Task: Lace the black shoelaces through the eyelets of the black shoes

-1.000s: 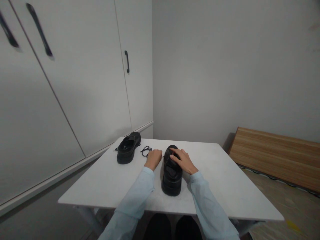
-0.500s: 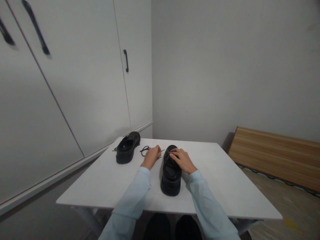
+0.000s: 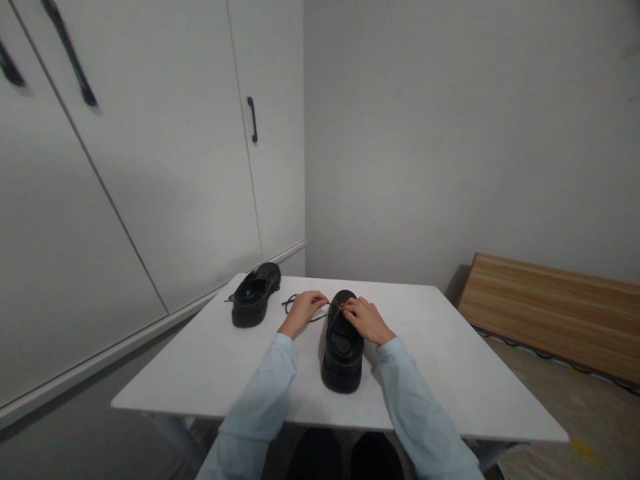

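Observation:
A black shoe (image 3: 342, 360) stands on the white table in front of me, its heel towards me and its toe pointing away. My left hand (image 3: 305, 309) is just left of the toe end, its fingertips pinching a thin black shoelace (image 3: 318, 319). Part of this lace trails loosely on the table, beyond that hand. From the right, my right hand (image 3: 366, 320) grips the upper of the shoe near the lacing, with bent fingers. The fingertips of both hands are close together; the exact hold of the right thumb is hidden.
A second black shoe (image 3: 250, 300) rests at the far left of the white table (image 3: 200, 373), with bits of lace beside it. White cabinets (image 3: 175, 167) run along the left. A wood-grain board (image 3: 545, 307) leans by the wall on the right.
My left hand has turned and stretched its fingers right, bringing the lace to the shoe. My right fingers have bent inward, closer to the lacing. The shoe stays in place.

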A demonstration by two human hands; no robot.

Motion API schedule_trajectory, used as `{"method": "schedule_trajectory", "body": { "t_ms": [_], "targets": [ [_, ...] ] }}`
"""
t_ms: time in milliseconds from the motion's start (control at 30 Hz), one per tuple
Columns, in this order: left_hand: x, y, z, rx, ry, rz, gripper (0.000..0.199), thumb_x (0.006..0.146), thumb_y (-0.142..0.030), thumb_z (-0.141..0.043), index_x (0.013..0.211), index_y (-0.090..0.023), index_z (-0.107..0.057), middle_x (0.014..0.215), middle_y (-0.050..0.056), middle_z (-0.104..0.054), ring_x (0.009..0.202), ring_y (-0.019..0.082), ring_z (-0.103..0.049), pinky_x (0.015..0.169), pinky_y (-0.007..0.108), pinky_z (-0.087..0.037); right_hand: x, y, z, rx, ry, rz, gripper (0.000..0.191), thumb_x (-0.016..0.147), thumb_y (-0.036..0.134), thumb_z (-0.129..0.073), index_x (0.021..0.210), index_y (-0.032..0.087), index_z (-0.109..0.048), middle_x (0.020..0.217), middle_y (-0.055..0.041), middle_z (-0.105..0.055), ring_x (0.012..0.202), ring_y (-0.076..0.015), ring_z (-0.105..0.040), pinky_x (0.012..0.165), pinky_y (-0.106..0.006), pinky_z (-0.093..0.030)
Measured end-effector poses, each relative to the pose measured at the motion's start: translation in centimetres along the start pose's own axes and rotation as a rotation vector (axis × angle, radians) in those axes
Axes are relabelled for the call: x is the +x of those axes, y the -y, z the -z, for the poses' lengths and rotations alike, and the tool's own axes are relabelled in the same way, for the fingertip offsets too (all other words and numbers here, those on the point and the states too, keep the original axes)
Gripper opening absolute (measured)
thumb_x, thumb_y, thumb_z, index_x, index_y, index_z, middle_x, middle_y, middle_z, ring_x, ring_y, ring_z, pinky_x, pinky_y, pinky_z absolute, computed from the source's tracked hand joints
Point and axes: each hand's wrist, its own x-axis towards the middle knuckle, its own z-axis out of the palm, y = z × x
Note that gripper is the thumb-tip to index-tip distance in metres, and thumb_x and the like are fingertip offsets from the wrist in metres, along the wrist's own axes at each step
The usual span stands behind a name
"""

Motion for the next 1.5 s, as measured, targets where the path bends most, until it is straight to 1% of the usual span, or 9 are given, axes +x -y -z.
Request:
{"method": "schedule_trajectory", "body": {
  "t_ms": [133,333,567,733,900,1033,1100,1267,1500],
  "targets": [
    [0.1,0.2,0.1,-0.012,0.02,-0.049,0.016,0.077,-0.026,-0.061,0.08,-0.016,-0.074,0.082,0.007,-0.075,0.077,0.02,-0.066,0.074,0.028,-0.048,0.0,0.1,0.1,-0.037,0.003,0.001,0.03,0.095,0.028,-0.039,0.109,0.025,-0.066,0.112,-0.0014,-0.066,0.099,-0.0196,-0.053,0.076,-0.031,-0.037],
    [0.0,0.2,0.0,0.019,0.012,-0.061,0.018,0.08,-0.03,-0.06,0.083,-0.017,-0.073,0.084,0.006,-0.075,0.079,0.019,-0.066,0.076,0.028,-0.048,0.0,0.3,0.2,-0.049,0.021,-0.004,0.031,0.095,0.029,-0.038,0.108,0.024,-0.066,0.11,-0.002,-0.066,0.099,-0.0199,-0.054,0.077,-0.032,-0.037],
    [-0.2,-0.4,-0.1,0.138,-0.018,-0.023,0.017,0.079,-0.028,-0.061,0.082,-0.017,-0.074,0.082,0.007,-0.074,0.076,0.019,-0.066,0.073,0.027,-0.048,0.0,0.3,0.2,-0.053,0.033,-0.013,0.031,0.095,0.028,-0.039,0.108,0.024,-0.066,0.112,-0.0024,-0.066,0.101,-0.02,-0.054,0.078,-0.032,-0.037],
    [-0.2,-0.9,-0.3,0.094,-0.052,0.033,0.016,0.078,-0.026,-0.061,0.079,-0.017,-0.074,0.082,0.007,-0.074,0.074,0.02,-0.066,0.073,0.029,-0.048,0.0,0.3,0.2,-0.014,0.03,-0.026,0.03,0.093,0.029,-0.041,0.111,0.025,-0.064,0.112,-0.0028,-0.066,0.102,-0.0205,-0.053,0.081,-0.033,-0.037],
    [-0.2,-0.9,-0.5,0.049,-0.098,0.05,0.016,0.078,-0.027,-0.06,0.078,-0.018,-0.074,0.081,0.006,-0.074,0.072,0.019,-0.065,0.073,0.029,-0.048,0.0,0.5,0.1,-0.004,0.028,-0.044,0.036,0.091,0.028,-0.042,0.124,0.026,-0.057,0.117,-0.0039,-0.064,0.105,-0.022,-0.052,0.085,-0.035,-0.037],
    [-0.2,-0.8,-0.8,0.011,-0.056,0.047,0.016,0.078,-0.026,-0.06,0.078,-0.017,-0.074,0.077,0.006,-0.073,0.069,0.019,-0.065,0.069,0.029,-0.048,0.0,0.8,0.2,-0.045,0.064,-0.044,0.041,0.091,0.028,-0.041,0.129,0.025,-0.054,0.118,-0.0063,-0.062,0.105,-0.0232,-0.051,0.083,-0.036,-0.038],
    [-0.1,-0.8,-0.9,-0.03,-0.035,0.043,0.016,0.077,-0.026,-0.061,0.077,-0.016,-0.074,0.075,0.007,-0.073,0.069,0.019,-0.065,0.069,0.028,-0.048,-0.1,0.8,0.3,-0.055,0.077,-0.037,0.041,0.091,0.028,-0.039,0.13,0.025,-0.054,0.117,-0.0067,-0.061,0.104,-0.0232,-0.05,0.082,-0.036,-0.038],
    [-0.2,-0.7,-1.1,-0.046,-0.1,0.027,0.012,0.072,-0.026,-0.067,0.076,-0.016,-0.074,0.075,0.006,-0.073,0.074,0.02,-0.065,0.073,0.03,-0.047,-0.1,0.7,0.4,-0.046,0.079,-0.023,0.042,0.092,0.029,-0.037,0.131,0.026,-0.052,0.114,-0.0065,-0.06,0.103,-0.0232,-0.05,0.081,-0.036,-0.038],
    [-0.2,-0.2,-2.1,-0.196,-0.125,0.115,0.014,0.072,-0.029,-0.066,0.074,-0.015,-0.069,0.065,0.003,-0.07,0.065,0.017,-0.065,0.065,0.026,-0.047,0.2,0.7,0.4,-0.032,0.063,-0.053,0.04,0.094,0.029,-0.035,0.126,0.029,-0.058,0.113,-0.0051,-0.064,0.104,-0.0221,-0.054,0.081,-0.034,-0.038]
  ]
}}
